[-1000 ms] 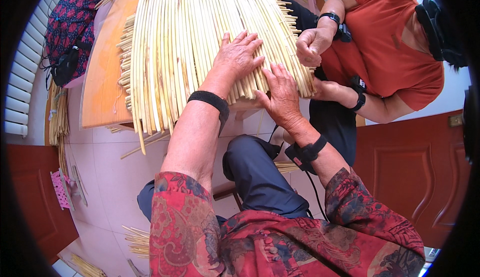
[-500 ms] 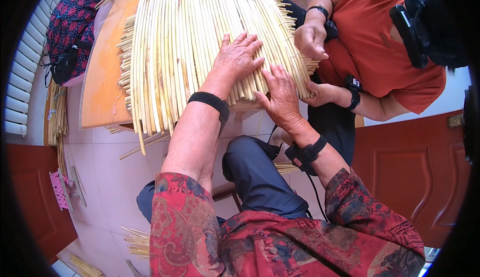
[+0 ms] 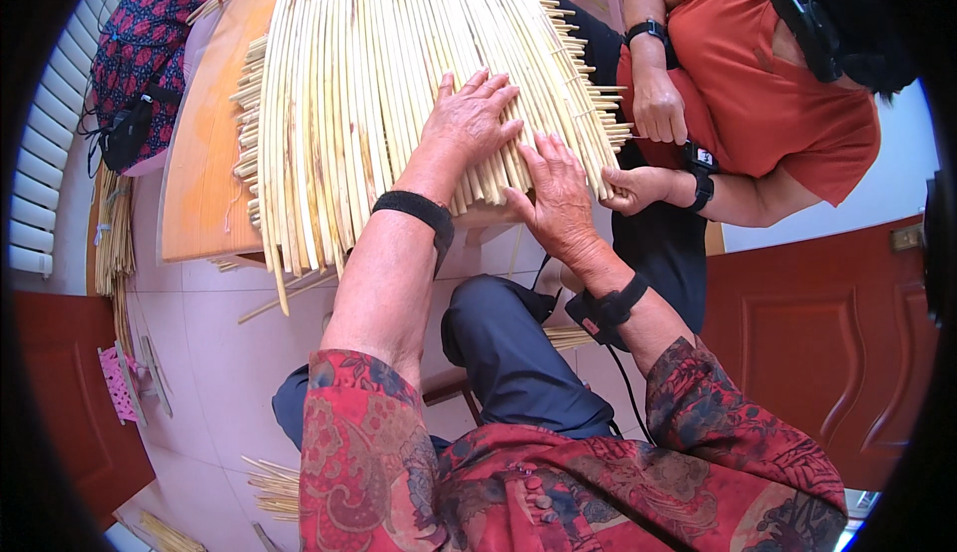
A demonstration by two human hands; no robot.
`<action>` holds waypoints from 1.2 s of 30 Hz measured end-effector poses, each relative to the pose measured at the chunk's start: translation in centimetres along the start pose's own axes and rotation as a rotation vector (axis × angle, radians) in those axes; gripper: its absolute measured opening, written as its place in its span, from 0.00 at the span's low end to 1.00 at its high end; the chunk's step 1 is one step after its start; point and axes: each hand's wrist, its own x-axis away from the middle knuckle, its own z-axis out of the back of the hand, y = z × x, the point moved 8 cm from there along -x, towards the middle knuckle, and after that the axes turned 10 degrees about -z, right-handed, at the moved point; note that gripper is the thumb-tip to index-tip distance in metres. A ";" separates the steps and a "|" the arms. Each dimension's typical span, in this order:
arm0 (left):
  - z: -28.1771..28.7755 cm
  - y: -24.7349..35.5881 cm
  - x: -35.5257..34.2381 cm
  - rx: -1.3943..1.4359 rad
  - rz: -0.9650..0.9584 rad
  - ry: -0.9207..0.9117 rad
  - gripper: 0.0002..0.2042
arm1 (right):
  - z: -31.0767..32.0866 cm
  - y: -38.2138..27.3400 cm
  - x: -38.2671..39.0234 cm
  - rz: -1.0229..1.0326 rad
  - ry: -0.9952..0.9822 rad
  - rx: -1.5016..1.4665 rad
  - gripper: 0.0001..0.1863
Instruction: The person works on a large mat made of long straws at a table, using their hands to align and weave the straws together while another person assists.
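A wide mat of pale yellow plant stalks (image 3: 334,103), laid side by side, lies over the table. My left hand (image 3: 473,116) rests flat on top of the stalks with its fingers spread. Lower and to the right, my right hand (image 3: 558,193) lies over the mat's near edge, fingers stretched along the stalks and thumb pointing left. Neither hand holds anything. Just right of it, a co-worker's hand (image 3: 638,188) pinches the mat's near right corner. The co-worker's other hand (image 3: 660,111) is closed beside the right edge, with a thin strand at its fingers.
The orange wooden table (image 3: 204,163) shows left of the mat. A co-worker in an orange shirt (image 3: 743,83) sits at the right, and another person in patterned clothes (image 3: 145,63) at the far left. Stalk bundles (image 3: 115,223) stand by the radiator (image 3: 45,153); more stalks (image 3: 274,487) lie on the floor.
The co-worker's upper hand has moved right and slightly down, away from the mat's edge. The co-worker's head has shifted a little. My hands have stayed nearly still on the stalks.
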 end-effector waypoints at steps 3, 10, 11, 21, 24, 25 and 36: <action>0.0 0.0 0.0 0.003 0.004 -0.005 0.26 | 0.0 0.0 0.0 0.000 -0.002 0.001 0.35; -0.1 0.0 0.0 -0.003 0.024 -0.014 0.26 | -0.1 0.1 0.0 -0.002 -0.009 -0.008 0.35; -0.1 0.0 0.0 -0.005 0.022 -0.008 0.26 | -0.1 0.1 0.0 -0.001 -0.008 -0.007 0.35; 0.0 0.1 0.0 -0.003 0.013 -0.017 0.27 | -0.1 0.1 0.0 0.001 -0.008 -0.017 0.34; 0.0 0.0 0.0 -0.005 0.014 -0.021 0.27 | -0.1 0.1 0.0 0.001 -0.005 -0.018 0.34; -0.1 0.0 -0.1 -0.006 0.014 -0.022 0.27 | -0.1 0.1 0.0 -0.001 -0.005 -0.018 0.34; 0.0 0.0 0.0 -0.003 0.000 0.014 0.26 | 0.0 0.0 -0.1 0.010 -0.004 -0.021 0.35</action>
